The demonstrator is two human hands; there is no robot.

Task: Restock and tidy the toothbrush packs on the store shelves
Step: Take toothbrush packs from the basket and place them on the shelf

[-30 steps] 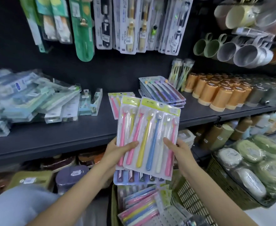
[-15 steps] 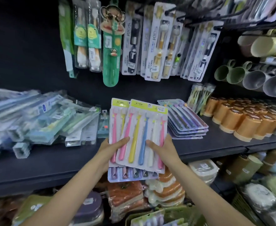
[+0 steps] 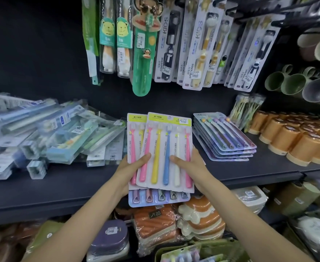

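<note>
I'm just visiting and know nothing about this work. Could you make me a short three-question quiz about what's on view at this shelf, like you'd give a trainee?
1. True or false: both hands grip the stack of toothbrush packs.
2. Which colour is the middle brush in the front pack? A) green B) blue C) black
3. Fill in: the flat pile of purple-toned packs lies to the ______ of the held stack.

Key
1. True: the left hand and right hand each hold a side, thumbs on the front.
2. B
3. right, on the dark shelf
</note>
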